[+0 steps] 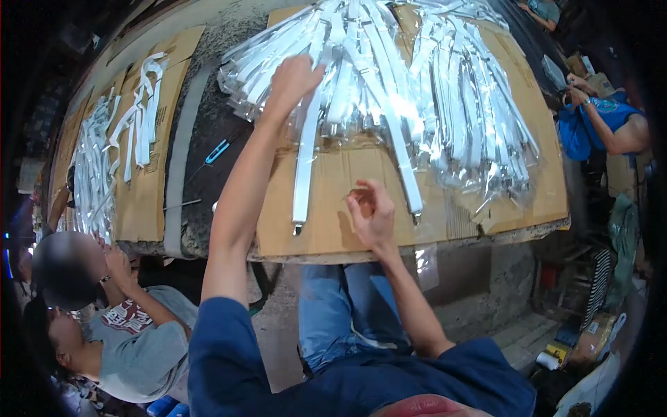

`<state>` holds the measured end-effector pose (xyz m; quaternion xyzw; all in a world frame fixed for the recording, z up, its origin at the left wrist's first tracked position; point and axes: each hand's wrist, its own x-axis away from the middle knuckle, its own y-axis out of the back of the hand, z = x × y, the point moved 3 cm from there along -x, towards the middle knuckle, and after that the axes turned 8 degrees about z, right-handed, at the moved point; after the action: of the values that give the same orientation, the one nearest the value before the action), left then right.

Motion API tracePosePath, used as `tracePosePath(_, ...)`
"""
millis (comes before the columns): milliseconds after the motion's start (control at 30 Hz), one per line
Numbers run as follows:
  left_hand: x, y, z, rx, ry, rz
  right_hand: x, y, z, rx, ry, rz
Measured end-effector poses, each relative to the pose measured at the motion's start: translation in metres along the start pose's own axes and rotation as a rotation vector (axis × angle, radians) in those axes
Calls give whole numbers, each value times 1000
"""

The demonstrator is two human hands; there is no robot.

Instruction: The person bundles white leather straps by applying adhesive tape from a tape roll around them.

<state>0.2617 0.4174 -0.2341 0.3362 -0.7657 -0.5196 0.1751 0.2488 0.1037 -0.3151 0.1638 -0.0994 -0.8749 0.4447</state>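
Note:
My left hand [295, 80] reaches over the big pile of white straps in clear plastic [354, 83]. Its fingers are curled beside the upper part of a white strap [305, 170]; what they hold is blurred. That strap lies down the cardboard [326, 187] and has a metal clip at its lower end. My right hand [373, 212] hovers low over the cardboard near the table edge, fingers bent but apart, nothing seen between them. To its right another strap [404, 167] slants down, also ending in a clip.
More bagged straps [472, 118] lie at the right, and others [94, 167] on cardboard at the left. A blue cutter [217, 151] rests on the dark table part. One person [142, 347] is at the lower left, another [615, 121] at the right.

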Motion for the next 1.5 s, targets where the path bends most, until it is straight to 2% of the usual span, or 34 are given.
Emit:
tracePosePath(33, -40, -14, 2, 142, 18, -60, 1, 1, 0, 12, 15, 6)
tracePosePath(67, -55, -8, -13, 240, 22, -19, 1, 1, 0, 11, 45, -15)
tracePosePath(133, -105, -41, -9, 263, 159, -124, -1, -1, 1, 44, 44, -39)
tracePosePath(167, -126, -53, -4, 407, 232, -2, 0, -2, 2, 28, 46, -14)
tracePosePath(200, -123, -55, -9, 560, 263, -91, -1, -1, 2, 36, 47, -13)
tracePosePath(267, -128, -48, -17, 473, 391, -40, -2, -1, 1, 29, 42, -7)
tracePosePath(300, -132, -46, -13, 566, 346, 36, -2, -1, 1, 23, 59, 6)
tracePosePath(400, -119, -23, -20, 656, 312, -84, 1, 1, 3, 14, 74, -8)
tracePosePath(533, -57, 33, -46, 852, -111, -172, 4, 8, 9, -171, 27, -45)
tracePosePath(567, -29, 54, -61, 884, -159, -203, 5, 13, 14, -262, 26, -54)
tracePosePath(633, 26, 94, -88, 803, -215, -227, -1, 49, 42, -238, 146, -163)
tracePosePath(700, 75, 123, -114, 896, -291, -216, -23, 94, 111, -46, 346, -371)
tracePosePath(800, 135, 159, -159, 833, -405, -251, -65, 134, 205, -129, 460, -329)
tracePosePath(833, 157, 169, -177, 836, -415, -250, -76, 140, 225, -132, 473, -278)
tracePosePath(900, 195, 191, -206, 923, -414, -298, -84, 144, 258, -443, 433, -95)
tracePosePath(933, 207, 198, -212, 901, -422, -399, -78, 149, 272, -438, 444, -99)
tracePosePath(1033, 237, 210, -215, 1066, -389, -453, -51, 153, 298, -460, 491, -51)
tracePosePath(1100, 262, 213, -217, 1065, -418, -437, -31, 155, 307, -432, 483, -65)
tracePosePath(1200, 296, 212, -216, 1343, -432, -251, -1, 161, 314, -492, 490, -7)
tracePosePath(1233, 302, 210, -211, 1340, -439, -245, 10, 163, 316, -493, 494, -16)
tracePosePath(1300, 318, 209, -213, 1207, -411, -40, 31, 164, 318, -529, 498, 75)
tracePosePath(1500, 364, 209, -223, 1065, -408, -112, 70, 168, 324, -464, 484, 181)
